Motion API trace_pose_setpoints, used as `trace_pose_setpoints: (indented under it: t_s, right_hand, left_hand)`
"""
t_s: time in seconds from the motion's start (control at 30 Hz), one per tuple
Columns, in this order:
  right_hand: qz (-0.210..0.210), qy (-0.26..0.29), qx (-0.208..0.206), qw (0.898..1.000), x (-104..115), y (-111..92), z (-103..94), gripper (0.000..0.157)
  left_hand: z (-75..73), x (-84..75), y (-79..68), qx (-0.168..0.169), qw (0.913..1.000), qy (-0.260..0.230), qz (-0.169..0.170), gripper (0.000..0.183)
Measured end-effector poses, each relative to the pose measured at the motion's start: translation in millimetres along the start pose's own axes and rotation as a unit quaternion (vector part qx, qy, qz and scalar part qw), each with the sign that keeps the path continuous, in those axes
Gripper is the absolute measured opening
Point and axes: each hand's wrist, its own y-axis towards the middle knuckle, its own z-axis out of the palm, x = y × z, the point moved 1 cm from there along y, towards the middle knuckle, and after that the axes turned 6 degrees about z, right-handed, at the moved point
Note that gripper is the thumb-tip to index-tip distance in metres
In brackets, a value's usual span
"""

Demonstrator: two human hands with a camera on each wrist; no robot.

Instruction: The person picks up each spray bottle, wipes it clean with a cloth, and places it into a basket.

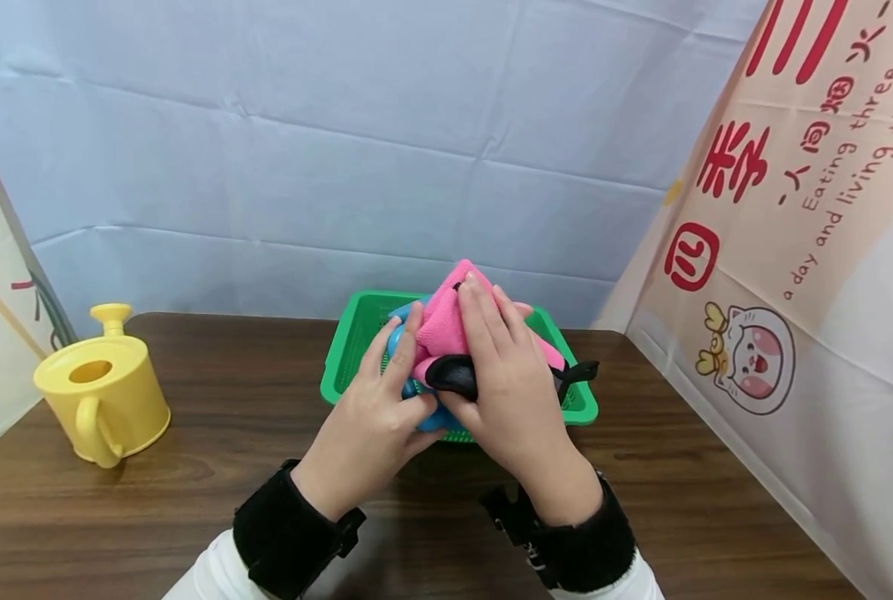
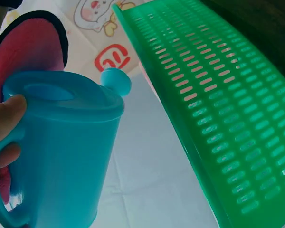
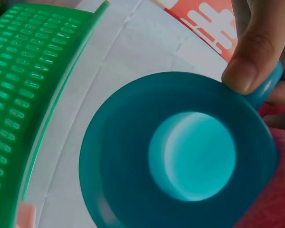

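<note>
In the head view both hands meet over a green basket (image 1: 338, 354). My left hand (image 1: 374, 417) grips a blue watering can (image 2: 66, 152), its thumb at the can's top near the handle. My right hand (image 1: 506, 383) lies over a soft pink cloth (image 1: 442, 321) with black trim, holding it against the can. A thumb presses the edge of the can's round base in the right wrist view. The hands and the cloth hide most of the can from above.
A yellow watering can (image 1: 108, 392) stands on the brown wooden table (image 1: 243, 400), left of the basket. Behind the table hangs a pale sheet (image 1: 303, 183). Printed cloth (image 1: 784, 275) slopes down along the right side.
</note>
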Motion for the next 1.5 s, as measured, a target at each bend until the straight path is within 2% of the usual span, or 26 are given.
trace_pose_setpoints:
  t_s: [0.13, 0.3, 0.57, 0.73, 0.8, 0.87, 0.97, 1.07, 1.13, 1.23, 1.27, 1.33, 1.37, 1.4, 1.5]
  right_hand:
    - [-0.029, -0.017, 0.025, 0.999, 1, 1, 2.1, 0.078]
    - [-0.055, -0.019, 0.048, 0.997, 2, 3, 3.7, 0.074]
    - [-0.041, 0.007, 0.075, 0.996, -1, 3, 4.5, 0.075]
    - [-0.034, 0.033, 0.063, 0.997, -3, 3, 3.5, 0.074]
    - [-0.03, 0.052, 0.053, 0.997, -4, 3, 3.1, 0.074]
    - [-0.02, 0.073, 0.043, 0.996, -6, 3, 1.9, 0.073]
    - [0.011, 0.119, 0.04, 0.992, -14, 3, -2.2, 0.073]
    - [0.075, 0.174, 0.062, 0.98, -26, 2, -8.7, 0.072]
    - [0.135, 0.217, 0.088, 0.963, -35, 1, -13.8, 0.071]
    - [0.223, 0.289, 0.127, 0.922, -44, 1, -20.0, 0.068]
    - [0.243, 0.309, 0.136, 0.909, -46, 0, -21.1, 0.067]
    - [0.263, 0.331, 0.148, 0.894, -48, 1, -22.3, 0.066]
    - [0.261, 0.332, 0.152, 0.894, -49, 1, -21.9, 0.066]
    - [0.253, 0.326, 0.154, 0.898, -49, 0, -21.1, 0.066]
    - [0.208, 0.283, 0.141, 0.926, -49, -2, -17.0, 0.069]
  left_hand:
    - [-0.7, 6.0, -1.4, -0.005, 0.9998, 0.001, -0.019, 0.038]
    - [-0.5, 13.4, -2.9, -0.038, 0.9978, -0.012, -0.053, 0.041]
    - [-2.1, 18.0, -6.7, -0.057, 0.9925, 0.0, -0.108, 0.038]
    - [-6.8, 20.2, -7.8, -0.079, 0.9879, 0.007, -0.133, 0.04]
    - [-7.9, 19.3, -7.5, -0.076, 0.989, 0.008, -0.126, 0.039]
    - [-8.3, 17.5, -7.0, -0.071, 0.9922, 0.006, -0.102, 0.037]
    - [-8.2, 14.2, -4.7, -0.054, 0.9974, -0.006, -0.047, 0.032]
    - [-6.9, 10.5, -2.4, -0.031, 0.9991, -0.025, 0.015, 0.031]
    - [-5.7, 7.7, -1.2, -0.009, 0.9981, -0.039, 0.046, 0.032]
    - [-3.2, 3.4, -0.3, 0.019, 0.9963, -0.042, 0.073, 0.032]
    - [-2.2, 2.5, -0.2, 0.025, 0.996, -0.041, 0.076, 0.032]
    - [-0.1, 2.2, -0.1, 0.028, 0.9958, -0.037, 0.078, 0.032]
    - [0.9, 2.8, -0.2, 0.025, 0.9961, -0.035, 0.077, 0.032]
    - [1.8, 4.0, -0.2, 0.017, 0.9965, -0.036, 0.073, 0.032]
    - [4.1, 9.0, -1.5, -0.022, 0.9981, -0.038, 0.043, 0.031]
